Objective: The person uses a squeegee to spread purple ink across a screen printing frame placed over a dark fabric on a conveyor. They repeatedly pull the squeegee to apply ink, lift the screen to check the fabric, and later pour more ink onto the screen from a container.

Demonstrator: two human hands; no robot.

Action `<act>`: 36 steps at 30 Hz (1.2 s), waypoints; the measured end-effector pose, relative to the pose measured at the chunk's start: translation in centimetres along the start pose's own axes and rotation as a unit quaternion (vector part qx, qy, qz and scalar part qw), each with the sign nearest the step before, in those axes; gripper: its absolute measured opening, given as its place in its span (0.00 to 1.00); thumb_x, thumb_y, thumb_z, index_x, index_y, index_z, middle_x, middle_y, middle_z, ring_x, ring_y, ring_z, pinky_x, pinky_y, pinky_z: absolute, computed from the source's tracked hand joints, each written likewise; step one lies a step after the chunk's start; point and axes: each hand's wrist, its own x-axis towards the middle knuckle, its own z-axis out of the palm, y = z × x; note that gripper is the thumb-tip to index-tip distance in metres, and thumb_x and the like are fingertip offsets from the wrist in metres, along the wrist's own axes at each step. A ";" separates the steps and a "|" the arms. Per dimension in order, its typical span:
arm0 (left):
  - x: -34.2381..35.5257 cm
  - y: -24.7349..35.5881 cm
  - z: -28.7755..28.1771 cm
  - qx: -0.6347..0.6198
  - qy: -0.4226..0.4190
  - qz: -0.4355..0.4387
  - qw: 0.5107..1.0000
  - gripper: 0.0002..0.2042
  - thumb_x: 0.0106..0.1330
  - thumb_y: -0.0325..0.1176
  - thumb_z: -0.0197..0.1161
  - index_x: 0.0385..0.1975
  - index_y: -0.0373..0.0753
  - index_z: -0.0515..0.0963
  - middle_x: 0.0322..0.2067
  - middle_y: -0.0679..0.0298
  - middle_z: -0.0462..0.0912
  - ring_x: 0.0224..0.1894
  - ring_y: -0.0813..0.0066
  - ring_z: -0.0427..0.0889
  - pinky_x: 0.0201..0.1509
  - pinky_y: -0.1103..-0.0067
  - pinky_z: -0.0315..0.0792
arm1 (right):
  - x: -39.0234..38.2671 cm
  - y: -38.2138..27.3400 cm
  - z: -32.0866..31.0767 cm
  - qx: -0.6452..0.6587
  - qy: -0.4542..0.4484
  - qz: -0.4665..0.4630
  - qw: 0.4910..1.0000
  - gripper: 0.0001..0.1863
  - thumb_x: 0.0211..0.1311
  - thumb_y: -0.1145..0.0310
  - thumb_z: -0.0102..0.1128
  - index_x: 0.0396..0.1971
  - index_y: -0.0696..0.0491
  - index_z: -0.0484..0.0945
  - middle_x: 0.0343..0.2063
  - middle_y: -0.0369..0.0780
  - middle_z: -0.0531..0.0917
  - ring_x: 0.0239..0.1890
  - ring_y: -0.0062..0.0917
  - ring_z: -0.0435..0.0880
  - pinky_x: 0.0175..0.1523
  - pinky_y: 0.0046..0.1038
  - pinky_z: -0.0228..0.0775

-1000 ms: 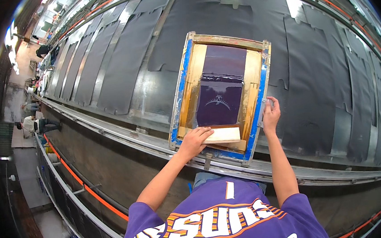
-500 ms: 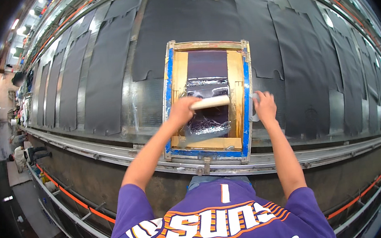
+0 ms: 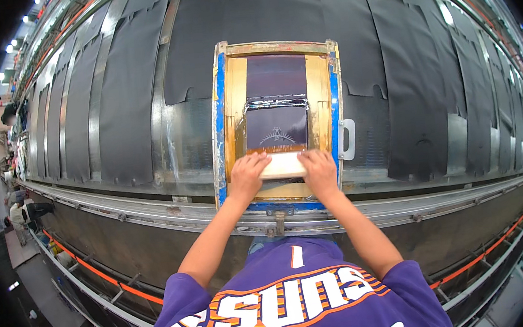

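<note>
A screen-printing frame with blue tape along its sides lies on the long table in front of me. Inside it, a dark mesh panel shows between tan borders. A pale arched design is visible in the mesh, and shiny dark ink lies in a band above it. My left hand and my right hand grip the two ends of a squeegee with a light wooden handle. The squeegee lies crosswise over the near part of the mesh; its lower edge is hidden.
Dark fabric pieces are laid along the table on both sides of the frame. A white metal handle sticks out from the frame's right side. A metal rail runs along the near table edge. A person is at far left.
My right hand has come from outside the frame's right side onto the squeegee. The squeegee has moved nearer to me, and the design beyond it is now visible.
</note>
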 end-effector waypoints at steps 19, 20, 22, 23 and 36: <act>-1.8 0.9 -0.3 -0.023 -0.043 -0.017 0.999 0.22 0.49 0.15 0.61 0.44 0.46 0.85 0.44 0.65 0.86 0.49 0.65 0.82 0.51 0.68 0.75 | -2.5 -0.3 -0.5 -0.033 -0.048 0.020 0.998 0.23 0.42 0.72 0.72 0.44 0.47 0.86 0.44 0.33 0.85 0.47 0.31 0.79 0.54 0.36 0.66; -2.2 1.4 -0.7 -0.044 -0.049 -0.025 0.998 0.21 0.51 0.16 0.61 0.43 0.47 0.85 0.44 0.66 0.86 0.49 0.67 0.82 0.51 0.68 0.74 | -2.8 -1.0 -2.0 -0.021 -0.067 0.022 0.997 0.22 0.43 0.71 0.73 0.45 0.48 0.86 0.44 0.34 0.85 0.47 0.31 0.80 0.53 0.36 0.66; -1.0 0.5 -1.6 -0.083 -0.096 -0.042 0.991 0.21 0.52 0.18 0.63 0.45 0.48 0.86 0.44 0.63 0.87 0.49 0.63 0.84 0.53 0.69 0.75 | -1.9 -0.8 -3.8 0.095 -0.080 0.061 0.990 0.20 0.48 0.69 0.73 0.45 0.50 0.85 0.42 0.37 0.85 0.45 0.32 0.80 0.51 0.36 0.68; 0.8 -0.5 -2.1 -0.104 -0.119 -0.054 0.986 0.20 0.52 0.19 0.64 0.45 0.48 0.86 0.44 0.62 0.87 0.49 0.62 0.84 0.53 0.70 0.76 | -0.8 0.5 -4.7 0.199 -0.075 0.099 0.972 0.19 0.50 0.67 0.72 0.45 0.52 0.85 0.41 0.38 0.84 0.44 0.32 0.80 0.51 0.36 0.69; 5.8 -4.0 -0.4 -0.064 -0.058 0.004 0.996 0.30 0.50 0.18 0.64 0.57 0.46 0.80 0.61 0.62 0.78 0.64 0.60 0.75 0.69 0.71 0.68 | 4.3 12.0 -0.2 0.225 0.193 0.327 0.898 0.12 0.67 0.61 0.62 0.42 0.53 0.84 0.26 0.47 0.84 0.31 0.34 0.83 0.39 0.36 0.73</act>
